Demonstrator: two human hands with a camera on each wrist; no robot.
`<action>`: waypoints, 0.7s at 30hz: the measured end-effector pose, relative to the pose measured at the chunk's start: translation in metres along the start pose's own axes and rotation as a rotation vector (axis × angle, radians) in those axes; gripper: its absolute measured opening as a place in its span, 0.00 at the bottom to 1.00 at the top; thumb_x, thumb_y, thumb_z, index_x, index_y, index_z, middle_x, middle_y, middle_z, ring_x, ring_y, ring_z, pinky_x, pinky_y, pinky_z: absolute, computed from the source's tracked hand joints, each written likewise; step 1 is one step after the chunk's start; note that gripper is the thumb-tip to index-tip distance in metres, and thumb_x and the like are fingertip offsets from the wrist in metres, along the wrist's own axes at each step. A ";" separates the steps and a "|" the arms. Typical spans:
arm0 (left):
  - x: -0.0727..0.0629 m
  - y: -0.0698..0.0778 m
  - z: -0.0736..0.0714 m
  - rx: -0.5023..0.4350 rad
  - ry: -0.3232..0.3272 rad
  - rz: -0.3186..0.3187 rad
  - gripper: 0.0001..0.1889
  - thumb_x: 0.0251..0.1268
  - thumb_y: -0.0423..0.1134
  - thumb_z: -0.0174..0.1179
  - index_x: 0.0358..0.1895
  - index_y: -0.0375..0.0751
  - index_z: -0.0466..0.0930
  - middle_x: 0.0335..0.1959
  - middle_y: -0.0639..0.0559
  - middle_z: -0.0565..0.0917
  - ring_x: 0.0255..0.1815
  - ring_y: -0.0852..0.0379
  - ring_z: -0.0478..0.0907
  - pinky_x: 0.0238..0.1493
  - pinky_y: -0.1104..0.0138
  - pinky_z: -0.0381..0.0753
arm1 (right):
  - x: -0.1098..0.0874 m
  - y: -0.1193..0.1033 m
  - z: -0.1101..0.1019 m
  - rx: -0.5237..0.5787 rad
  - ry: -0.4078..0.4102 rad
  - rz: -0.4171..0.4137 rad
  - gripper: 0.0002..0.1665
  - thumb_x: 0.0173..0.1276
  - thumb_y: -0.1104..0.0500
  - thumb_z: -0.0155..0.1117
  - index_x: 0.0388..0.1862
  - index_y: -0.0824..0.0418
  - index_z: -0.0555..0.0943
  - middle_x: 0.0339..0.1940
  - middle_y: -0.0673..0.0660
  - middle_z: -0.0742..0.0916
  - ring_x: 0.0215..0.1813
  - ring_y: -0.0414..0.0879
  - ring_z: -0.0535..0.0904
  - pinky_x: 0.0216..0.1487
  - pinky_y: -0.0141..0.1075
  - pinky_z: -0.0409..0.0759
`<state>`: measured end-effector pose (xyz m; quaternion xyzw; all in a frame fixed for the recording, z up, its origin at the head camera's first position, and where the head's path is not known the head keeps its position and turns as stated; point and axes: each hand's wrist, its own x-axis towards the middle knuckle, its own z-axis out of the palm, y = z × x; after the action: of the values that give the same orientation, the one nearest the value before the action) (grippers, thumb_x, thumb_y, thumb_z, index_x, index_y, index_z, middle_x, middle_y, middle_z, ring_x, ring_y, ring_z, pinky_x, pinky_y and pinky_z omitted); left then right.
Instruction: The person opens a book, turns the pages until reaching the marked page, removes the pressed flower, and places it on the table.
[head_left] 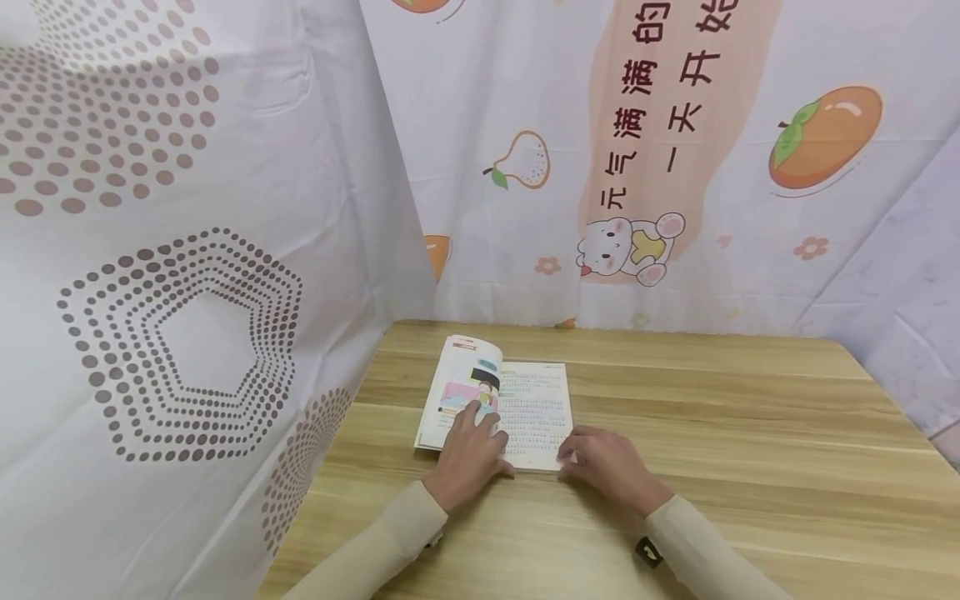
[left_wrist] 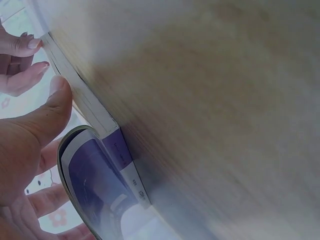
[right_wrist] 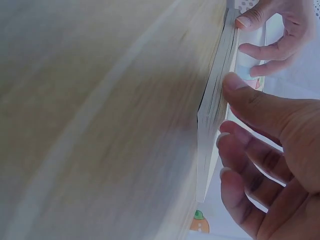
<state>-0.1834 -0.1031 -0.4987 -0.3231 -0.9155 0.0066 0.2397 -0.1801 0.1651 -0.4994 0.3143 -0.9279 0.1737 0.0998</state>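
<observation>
An open book (head_left: 534, 408) lies on the wooden table, with a coloured picture on its left page and lines of text on its right. My left hand (head_left: 468, 458) rests spread over the lower left page near the fold. Its thumb (left_wrist: 60, 95) is at the book's bottom edge, and the left leaves curve upward beside the fingers. At the lower right corner of the book, my right hand (head_left: 606, 467) has its thumb and curled fingers about the page edges. The right wrist view shows that thumb (right_wrist: 237, 90) against the thick page block.
The wood-grain table (head_left: 720, 392) extends widely to the right of the book. A white printed curtain (head_left: 480, 275) hangs behind it, and a dotted curtain (head_left: 202, 342) hangs close on the left. A small black device (head_left: 647, 552) sits at the right wrist.
</observation>
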 end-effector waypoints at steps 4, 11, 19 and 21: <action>0.001 0.000 -0.001 -0.008 -0.001 -0.002 0.26 0.40 0.68 0.70 0.30 0.49 0.86 0.42 0.50 0.85 0.58 0.37 0.76 0.61 0.47 0.77 | 0.001 0.001 0.000 0.010 -0.010 -0.007 0.08 0.58 0.51 0.80 0.34 0.49 0.90 0.37 0.42 0.87 0.35 0.34 0.81 0.36 0.35 0.81; 0.001 0.001 -0.003 -0.013 0.005 -0.001 0.25 0.41 0.67 0.71 0.29 0.48 0.87 0.41 0.50 0.85 0.56 0.37 0.77 0.59 0.47 0.78 | 0.000 0.003 -0.005 -0.040 0.013 -0.095 0.03 0.63 0.59 0.77 0.33 0.50 0.92 0.37 0.44 0.88 0.38 0.38 0.85 0.36 0.37 0.84; 0.001 0.003 -0.002 -0.010 -0.058 -0.018 0.27 0.52 0.70 0.68 0.33 0.48 0.85 0.45 0.48 0.85 0.58 0.36 0.76 0.60 0.46 0.77 | 0.000 -0.001 -0.008 -0.057 0.121 -0.118 0.05 0.60 0.62 0.77 0.33 0.52 0.90 0.38 0.45 0.89 0.32 0.34 0.81 0.30 0.32 0.80; 0.001 0.002 -0.001 -0.010 -0.061 -0.023 0.26 0.53 0.70 0.67 0.33 0.48 0.86 0.44 0.49 0.85 0.58 0.36 0.76 0.59 0.47 0.77 | 0.001 -0.001 -0.009 -0.048 0.157 -0.119 0.06 0.59 0.62 0.77 0.32 0.52 0.90 0.37 0.44 0.88 0.29 0.31 0.77 0.28 0.30 0.77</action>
<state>-0.1822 -0.1009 -0.4980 -0.3134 -0.9260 0.0090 0.2102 -0.1794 0.1672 -0.4907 0.3520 -0.9007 0.1695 0.1899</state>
